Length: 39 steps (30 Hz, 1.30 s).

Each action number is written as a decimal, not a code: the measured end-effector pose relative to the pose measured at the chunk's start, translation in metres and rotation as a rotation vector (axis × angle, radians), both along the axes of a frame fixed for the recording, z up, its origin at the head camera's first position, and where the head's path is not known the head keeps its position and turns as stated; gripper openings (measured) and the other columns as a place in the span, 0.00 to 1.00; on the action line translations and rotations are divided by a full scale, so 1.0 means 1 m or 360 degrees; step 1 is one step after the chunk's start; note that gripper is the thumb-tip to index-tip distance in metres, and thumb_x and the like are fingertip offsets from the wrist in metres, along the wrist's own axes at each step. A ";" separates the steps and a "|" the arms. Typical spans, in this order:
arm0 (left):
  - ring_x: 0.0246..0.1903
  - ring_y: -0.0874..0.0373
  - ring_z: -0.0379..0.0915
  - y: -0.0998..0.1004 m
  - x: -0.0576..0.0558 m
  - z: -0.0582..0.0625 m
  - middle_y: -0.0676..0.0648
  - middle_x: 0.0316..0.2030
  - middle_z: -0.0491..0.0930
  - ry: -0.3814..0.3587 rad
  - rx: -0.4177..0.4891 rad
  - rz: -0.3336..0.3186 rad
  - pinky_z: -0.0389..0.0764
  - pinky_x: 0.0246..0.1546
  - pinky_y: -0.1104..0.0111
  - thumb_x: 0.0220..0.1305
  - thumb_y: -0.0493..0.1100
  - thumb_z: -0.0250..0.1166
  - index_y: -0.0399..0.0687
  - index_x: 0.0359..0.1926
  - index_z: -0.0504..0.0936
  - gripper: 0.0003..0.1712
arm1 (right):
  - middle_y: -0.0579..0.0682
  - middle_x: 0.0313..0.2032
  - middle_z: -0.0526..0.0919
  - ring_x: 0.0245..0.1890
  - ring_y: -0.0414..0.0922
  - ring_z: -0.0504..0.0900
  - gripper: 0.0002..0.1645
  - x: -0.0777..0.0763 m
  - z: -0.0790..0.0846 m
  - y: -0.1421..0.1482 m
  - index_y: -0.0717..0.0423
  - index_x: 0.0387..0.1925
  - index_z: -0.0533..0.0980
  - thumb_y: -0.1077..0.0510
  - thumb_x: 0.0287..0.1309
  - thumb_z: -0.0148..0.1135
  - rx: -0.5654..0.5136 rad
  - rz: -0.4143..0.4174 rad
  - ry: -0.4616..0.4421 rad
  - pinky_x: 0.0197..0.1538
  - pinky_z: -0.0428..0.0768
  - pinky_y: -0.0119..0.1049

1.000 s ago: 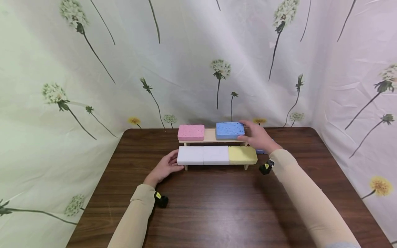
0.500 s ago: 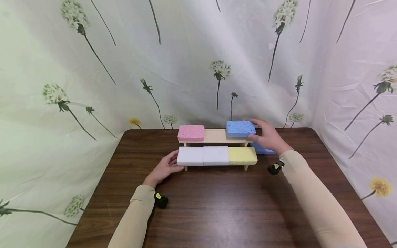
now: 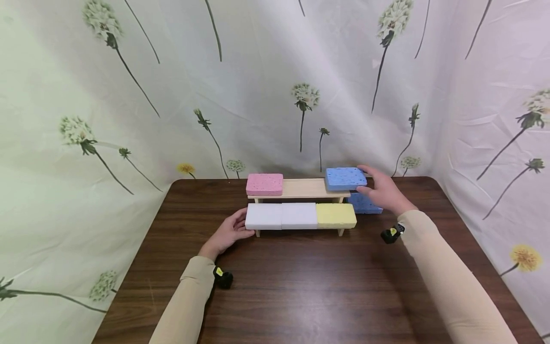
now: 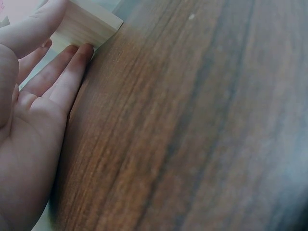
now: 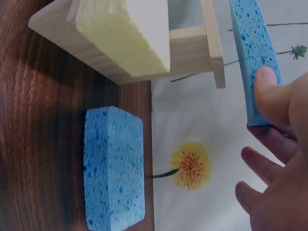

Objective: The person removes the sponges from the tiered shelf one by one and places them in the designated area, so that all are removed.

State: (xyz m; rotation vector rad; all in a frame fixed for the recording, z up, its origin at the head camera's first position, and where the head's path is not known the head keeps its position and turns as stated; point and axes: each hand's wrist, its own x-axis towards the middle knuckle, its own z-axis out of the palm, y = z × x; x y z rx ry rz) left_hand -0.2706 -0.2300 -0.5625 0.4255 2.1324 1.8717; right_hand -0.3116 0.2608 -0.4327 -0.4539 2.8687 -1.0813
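Observation:
A blue sponge (image 3: 345, 177) is held by my right hand (image 3: 384, 193), which pinches its right end between thumb and fingers. In the right wrist view this sponge (image 5: 255, 53) is apart from the wooden stand (image 5: 190, 50), with the thumb on its face. My left hand (image 3: 227, 234) rests at the left end of the lower step, beside a white sponge (image 3: 263, 216). In the left wrist view its fairly straight fingers touch the wooden side piece (image 4: 89, 26). A second white sponge (image 3: 299, 216) and a yellow sponge (image 3: 336, 216) complete that lower row.
A pink sponge (image 3: 264, 184) lies on the left of the upper step (image 3: 304, 188). Another blue sponge (image 3: 364, 204) lies on the dark wooden table (image 3: 301, 282), right of the stand. A flower-print cloth (image 3: 258, 95) hangs behind.
My right hand has carried the blue sponge rightward along the upper step to its right end, uncovering the other blue sponge on the table. My left hand has stayed in place.

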 end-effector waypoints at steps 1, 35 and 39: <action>0.73 0.35 0.63 0.000 0.000 0.000 0.29 0.76 0.61 0.0000 0.0000 0.0000 0.77 0.62 0.74 0.64 0.30 0.73 0.33 0.79 0.56 0.49 | 0.66 0.79 0.58 0.78 0.66 0.57 0.41 0.000 0.000 0.002 0.59 0.82 0.56 0.58 0.76 0.61 0.0003 -0.0004 0.0000 0.74 0.61 0.69; 0.72 0.36 0.64 0.001 0.001 0.002 0.29 0.76 0.62 -0.0021 -0.0034 0.0017 0.78 0.62 0.73 0.64 0.29 0.73 0.33 0.80 0.56 0.49 | 0.73 0.77 0.57 0.77 0.71 0.54 0.40 0.002 -0.012 0.058 0.68 0.79 0.56 0.62 0.74 0.61 0.0018 -0.0187 0.0017 0.76 0.54 0.69; 0.72 0.36 0.64 0.001 0.000 0.001 0.29 0.76 0.62 -0.0019 -0.0019 0.0012 0.78 0.61 0.73 0.64 0.29 0.73 0.33 0.80 0.57 0.49 | 0.73 0.77 0.57 0.77 0.71 0.53 0.41 0.002 -0.015 0.065 0.69 0.79 0.55 0.63 0.73 0.61 0.0025 -0.0189 0.0025 0.76 0.53 0.69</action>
